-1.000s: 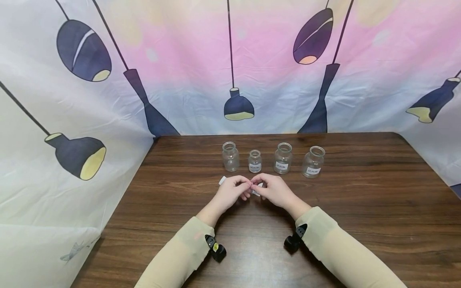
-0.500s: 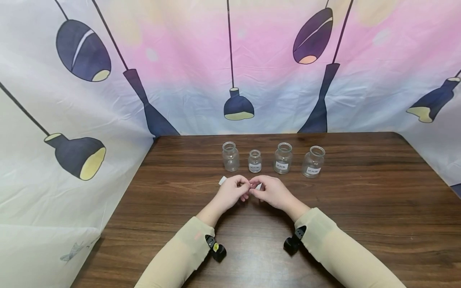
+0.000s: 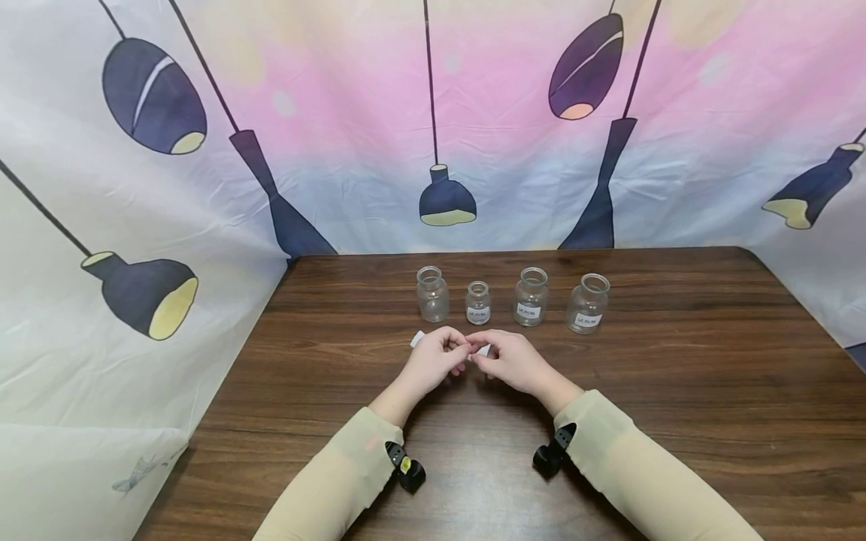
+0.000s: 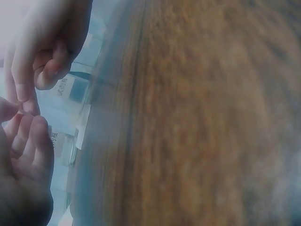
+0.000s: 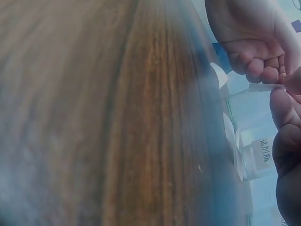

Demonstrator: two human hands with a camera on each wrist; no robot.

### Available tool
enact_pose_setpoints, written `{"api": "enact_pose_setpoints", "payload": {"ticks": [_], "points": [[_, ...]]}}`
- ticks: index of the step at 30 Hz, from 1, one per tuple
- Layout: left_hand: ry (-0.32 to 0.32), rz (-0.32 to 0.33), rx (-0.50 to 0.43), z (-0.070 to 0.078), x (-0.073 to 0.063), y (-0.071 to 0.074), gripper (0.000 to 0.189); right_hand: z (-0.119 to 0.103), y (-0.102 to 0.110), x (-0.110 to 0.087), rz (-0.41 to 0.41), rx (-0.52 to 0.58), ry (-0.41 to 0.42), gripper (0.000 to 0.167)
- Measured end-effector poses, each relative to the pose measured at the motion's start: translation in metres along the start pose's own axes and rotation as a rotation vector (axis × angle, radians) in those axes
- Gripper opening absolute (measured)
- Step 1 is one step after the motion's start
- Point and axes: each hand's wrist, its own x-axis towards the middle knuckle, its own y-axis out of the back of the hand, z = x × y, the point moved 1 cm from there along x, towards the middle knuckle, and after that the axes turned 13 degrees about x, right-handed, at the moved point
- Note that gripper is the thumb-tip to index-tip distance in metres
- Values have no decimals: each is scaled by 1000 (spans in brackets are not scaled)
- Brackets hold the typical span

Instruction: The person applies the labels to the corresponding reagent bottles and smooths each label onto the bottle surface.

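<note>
My left hand and right hand meet at the fingertips above the table, in front of a row of glass bottles. Between them is a small white paper label, seen edge-on in the right wrist view. Thumb and fingers of each hand pinch it; the fingers cover part of it. Another white paper piece lies beside the left hand. Behind the hands stand a small labelled bottle, two larger labelled bottles, one in the middle and one at the right, and an unlabelled bottle at the left.
The dark wooden table spreads out on both sides of the arms. A printed cloth hangs behind its far edge and along the left side. More white paper lies low near the bottles in the right wrist view.
The right hand has shifted slightly toward the body, and its thumb and index finger have changed their hold at the label. The left hand and the bottles stay nearly where they were.
</note>
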Motion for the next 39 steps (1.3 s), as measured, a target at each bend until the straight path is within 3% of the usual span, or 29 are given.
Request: {"api": "enact_pose_setpoints", "payload": {"ticks": [7, 12, 18, 32, 39], "points": [[-4, -26, -16, -1, -1, 0, 14, 4, 0, 0, 35, 51, -50, 21], [10, 20, -24, -1, -1, 0, 16, 1, -1, 0, 11, 26, -38, 29], [-10, 65, 45, -1, -1, 1, 11, -2, -1, 1, -9, 51, -82, 37], [-32, -18, -35, -1, -3, 2, 13, 4, -1, 2, 65, 129, -139, 21], [-79, -55, -14, 28, -16, 13, 14, 5, -2, 2, 85, 128, -156, 21]]}}
